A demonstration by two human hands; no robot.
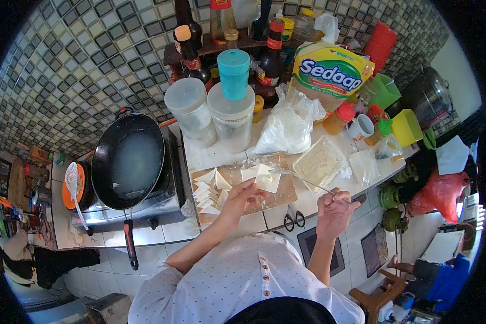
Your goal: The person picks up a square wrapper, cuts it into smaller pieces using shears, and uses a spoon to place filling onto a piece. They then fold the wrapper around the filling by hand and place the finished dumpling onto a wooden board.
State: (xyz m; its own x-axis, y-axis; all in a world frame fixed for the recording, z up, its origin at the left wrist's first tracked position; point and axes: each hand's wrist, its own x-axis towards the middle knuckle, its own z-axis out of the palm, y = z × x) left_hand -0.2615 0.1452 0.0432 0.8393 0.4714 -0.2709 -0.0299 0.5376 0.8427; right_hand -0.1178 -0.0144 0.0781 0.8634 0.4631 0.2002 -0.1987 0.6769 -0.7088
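Our left hand (242, 195) has its fingers bunched together on the edge of the square wrapper (268, 179), which lies flat on the wooden board (233, 174) mid-worktop (210, 156), with a pile of folded triangles (208, 193) at its 9 o'clock. Our right hand (335, 211) has its fingers clamped on the handle of a thin metal spoon (302, 182), tip over the wrapper; filling tray (318, 162) at the wrapper's 2 o'clock, wok (127, 162) way off at 9, scissors (292, 218) at 5

wok (127, 162) black | tumbler (233, 73) teal | wall tiles (65, 70) grey-white checks | shirt (237, 281) white, dotted | wrapper (270, 184) pale
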